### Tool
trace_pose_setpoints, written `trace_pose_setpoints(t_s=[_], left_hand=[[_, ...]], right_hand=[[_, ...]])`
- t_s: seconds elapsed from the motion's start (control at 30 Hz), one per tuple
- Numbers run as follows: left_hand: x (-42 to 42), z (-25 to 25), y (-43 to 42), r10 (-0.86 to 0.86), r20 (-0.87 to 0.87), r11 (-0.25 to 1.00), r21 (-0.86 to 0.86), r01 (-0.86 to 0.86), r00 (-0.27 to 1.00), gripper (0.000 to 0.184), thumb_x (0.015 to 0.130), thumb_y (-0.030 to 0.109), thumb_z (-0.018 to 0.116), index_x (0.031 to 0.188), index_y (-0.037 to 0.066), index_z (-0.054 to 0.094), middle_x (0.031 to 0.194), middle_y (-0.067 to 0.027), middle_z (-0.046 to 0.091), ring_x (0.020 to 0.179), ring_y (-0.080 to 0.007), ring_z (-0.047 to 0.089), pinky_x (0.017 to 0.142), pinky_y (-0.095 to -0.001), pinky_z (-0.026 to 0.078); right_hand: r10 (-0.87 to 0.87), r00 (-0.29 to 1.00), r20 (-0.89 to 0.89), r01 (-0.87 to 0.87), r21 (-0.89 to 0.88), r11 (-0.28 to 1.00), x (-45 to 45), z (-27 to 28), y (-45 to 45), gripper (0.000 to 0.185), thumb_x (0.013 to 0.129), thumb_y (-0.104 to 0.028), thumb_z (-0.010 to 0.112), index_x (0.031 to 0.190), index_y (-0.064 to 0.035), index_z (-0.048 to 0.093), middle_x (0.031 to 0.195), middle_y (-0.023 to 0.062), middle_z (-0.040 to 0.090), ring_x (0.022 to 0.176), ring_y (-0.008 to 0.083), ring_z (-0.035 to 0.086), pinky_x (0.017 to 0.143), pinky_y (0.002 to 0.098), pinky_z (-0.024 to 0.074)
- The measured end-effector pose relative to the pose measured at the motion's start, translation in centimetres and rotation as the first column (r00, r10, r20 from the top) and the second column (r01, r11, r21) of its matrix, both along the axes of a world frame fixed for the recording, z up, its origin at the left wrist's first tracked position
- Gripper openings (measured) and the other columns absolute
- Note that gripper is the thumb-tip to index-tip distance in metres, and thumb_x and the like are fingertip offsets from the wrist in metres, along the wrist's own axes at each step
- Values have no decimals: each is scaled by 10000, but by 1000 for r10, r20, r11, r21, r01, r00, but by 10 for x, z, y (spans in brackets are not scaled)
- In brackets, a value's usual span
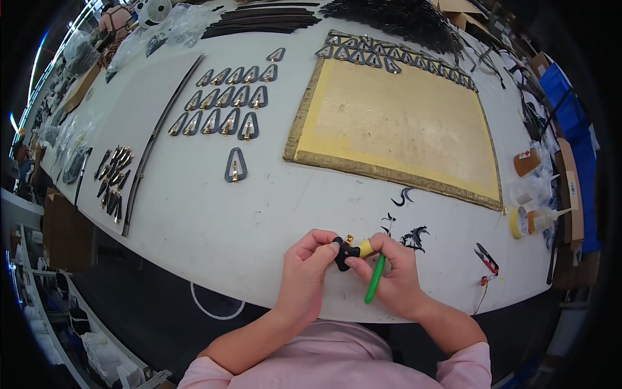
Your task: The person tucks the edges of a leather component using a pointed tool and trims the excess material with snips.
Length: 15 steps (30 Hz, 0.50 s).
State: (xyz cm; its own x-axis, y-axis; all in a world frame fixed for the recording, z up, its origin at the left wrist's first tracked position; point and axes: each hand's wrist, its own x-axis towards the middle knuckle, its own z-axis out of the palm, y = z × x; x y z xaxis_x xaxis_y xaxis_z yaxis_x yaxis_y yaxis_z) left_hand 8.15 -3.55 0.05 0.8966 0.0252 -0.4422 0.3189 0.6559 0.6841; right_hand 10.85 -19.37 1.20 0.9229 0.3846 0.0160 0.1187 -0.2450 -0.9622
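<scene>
Near the table's front edge, my left hand (310, 262) is closed, its thumb and fingers pinching a small black piece (345, 254) with a gold metal fitting (349, 239) on top. My right hand (396, 272) is closed around a green-handled tool (375, 280), whose thin tip points away from me. Its thumb also touches the black piece. A yellow band (366, 247) shows at my right fingers; I cannot tell whether it is wrapped on a finger. Black scraps (414, 238) lie just beyond my right hand.
Several grey triangular loops with gold fittings (236, 165) stand in rows on the white table (194, 194). More line the far edge of a yellow-edged board (402, 123). Small black pieces (111, 178) lie left; red-handled snips (486, 259), tape (518, 222) and bottles (539, 221) are right.
</scene>
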Motion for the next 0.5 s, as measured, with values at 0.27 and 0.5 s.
trace_pose_setpoints(t_s=[0.27, 0.5], left_hand=[[-2, -2, -5, -25, 32, 997, 67, 23, 999, 198, 893, 106, 652, 1049, -9, 612, 968, -50, 647, 888, -74, 578, 818, -222, 459], [-2, -4, -7, 5, 76, 997, 80, -11, 997, 202, 894, 84, 648, 1061, -21, 603, 983, -58, 651, 888, -78, 589, 817, -226, 467]], right_hand=[[-73, 958, -277, 133, 205, 970, 3, -14, -4, 144, 853, -82, 698, 889, -7, 582, 761, 10, 604, 716, 46, 524, 644, 198, 418], [-70, 969, -235, 122, 211, 970, 2, -15, -1, 138, 858, -79, 693, 893, -10, 579, 755, 5, 600, 701, 42, 517, 626, 199, 415]])
